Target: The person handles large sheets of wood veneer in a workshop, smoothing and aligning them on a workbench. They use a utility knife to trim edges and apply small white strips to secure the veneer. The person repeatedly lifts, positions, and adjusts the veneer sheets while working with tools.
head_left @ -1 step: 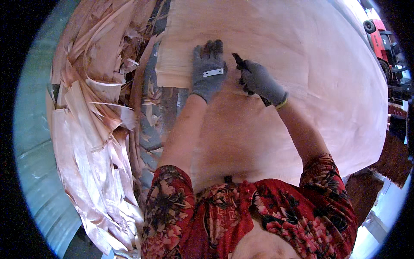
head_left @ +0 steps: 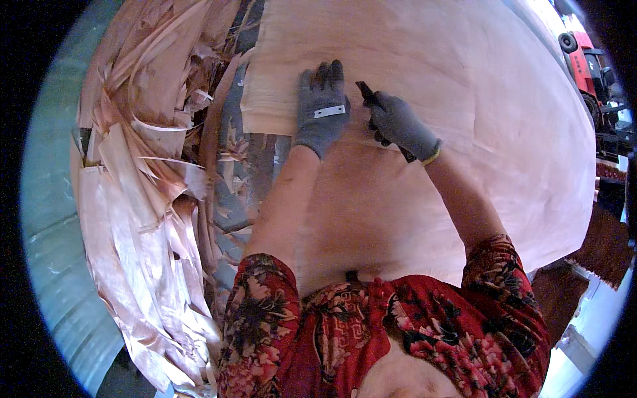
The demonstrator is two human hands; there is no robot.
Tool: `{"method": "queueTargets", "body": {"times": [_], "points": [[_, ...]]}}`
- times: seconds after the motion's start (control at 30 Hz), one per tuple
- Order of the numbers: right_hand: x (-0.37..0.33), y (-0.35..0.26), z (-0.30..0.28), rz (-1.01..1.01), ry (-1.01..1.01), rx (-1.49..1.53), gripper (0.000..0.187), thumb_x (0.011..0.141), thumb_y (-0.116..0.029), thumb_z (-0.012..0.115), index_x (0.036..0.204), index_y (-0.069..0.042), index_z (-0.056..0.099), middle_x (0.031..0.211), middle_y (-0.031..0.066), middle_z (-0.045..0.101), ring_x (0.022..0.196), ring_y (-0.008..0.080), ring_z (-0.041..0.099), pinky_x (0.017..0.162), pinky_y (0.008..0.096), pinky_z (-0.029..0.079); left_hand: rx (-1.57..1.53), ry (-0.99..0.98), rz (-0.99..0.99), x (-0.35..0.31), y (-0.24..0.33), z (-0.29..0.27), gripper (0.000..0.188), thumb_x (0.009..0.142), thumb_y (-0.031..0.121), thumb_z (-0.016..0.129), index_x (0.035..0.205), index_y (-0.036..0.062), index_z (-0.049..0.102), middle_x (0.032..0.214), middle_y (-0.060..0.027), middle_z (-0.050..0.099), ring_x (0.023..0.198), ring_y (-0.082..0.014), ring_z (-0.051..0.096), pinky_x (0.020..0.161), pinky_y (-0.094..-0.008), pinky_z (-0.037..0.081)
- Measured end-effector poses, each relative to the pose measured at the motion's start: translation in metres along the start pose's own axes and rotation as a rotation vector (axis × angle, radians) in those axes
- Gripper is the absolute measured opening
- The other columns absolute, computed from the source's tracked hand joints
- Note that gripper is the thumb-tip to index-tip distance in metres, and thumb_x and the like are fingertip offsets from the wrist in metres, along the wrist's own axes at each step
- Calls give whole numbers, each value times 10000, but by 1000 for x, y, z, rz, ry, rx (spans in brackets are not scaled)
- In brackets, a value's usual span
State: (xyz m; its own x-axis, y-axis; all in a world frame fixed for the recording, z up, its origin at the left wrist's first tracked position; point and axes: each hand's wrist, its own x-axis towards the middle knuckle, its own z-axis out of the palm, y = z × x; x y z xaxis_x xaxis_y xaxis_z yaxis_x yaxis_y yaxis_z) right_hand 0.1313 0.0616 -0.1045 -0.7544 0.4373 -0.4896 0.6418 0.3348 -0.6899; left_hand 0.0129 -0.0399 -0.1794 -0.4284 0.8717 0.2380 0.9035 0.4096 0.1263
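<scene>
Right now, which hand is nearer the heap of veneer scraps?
Left. The left hand lies flat on the veneer sheet near its left edge, beside the scrap heap. The right hand, gripping a dark knife, sits farther right.

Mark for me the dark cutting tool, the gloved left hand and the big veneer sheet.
dark cutting tool [head_left: 366, 91]: head view, on the exposed tip above the right hand [head_left: 400, 123].
left hand [head_left: 322, 113]: head view, back of the grey glove, flat on the sheet.
veneer sheet [head_left: 464, 99]: head view, bare pale surface right of the hands.

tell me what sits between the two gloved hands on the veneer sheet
Only bare veneer sheet: in the head view a narrow strip of it separates the flat left hand from the right hand, which grips a dark knife.
</scene>
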Motion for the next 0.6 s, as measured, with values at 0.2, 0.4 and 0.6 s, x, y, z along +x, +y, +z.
{"method": "queueTargets", "body": {"times": [0.2, 0.4, 0.6], "points": [[21, -5, 18, -449, 233, -646, 285, 877, -232, 402, 906, 1, 564, 757, 241, 599, 683, 376, 609, 566, 443, 482, -80, 149, -24, -2, -3, 4, 638, 786, 234, 478, 1302, -81, 276, 1356, -197, 331, 1291, -303, 268, 1034, -505, 166], [34, 0, 25, -289, 180, -590, 296, 845, -245, 456, 804, 26, 566, 767, 264, 586, 735, 409, 586, 630, 468, 467, -137, 136, -47, 1, 3, 2, 641, 779, 241, 484, 1285, -100, 287, 1321, -218, 367, 1264, -321, 309, 1032, -507, 160], [7, -9, 26, -273, 156, -615, 245, 819, -209, 477, 829, 26, 544, 743, 260, 587, 698, 410, 590, 621, 462, 473, -86, 73, -81, 3, 5, 5, 651, 789, 269, 483, 1286, -102, 285, 1288, -229, 398, 1239, -316, 342, 1036, -501, 142]]}}
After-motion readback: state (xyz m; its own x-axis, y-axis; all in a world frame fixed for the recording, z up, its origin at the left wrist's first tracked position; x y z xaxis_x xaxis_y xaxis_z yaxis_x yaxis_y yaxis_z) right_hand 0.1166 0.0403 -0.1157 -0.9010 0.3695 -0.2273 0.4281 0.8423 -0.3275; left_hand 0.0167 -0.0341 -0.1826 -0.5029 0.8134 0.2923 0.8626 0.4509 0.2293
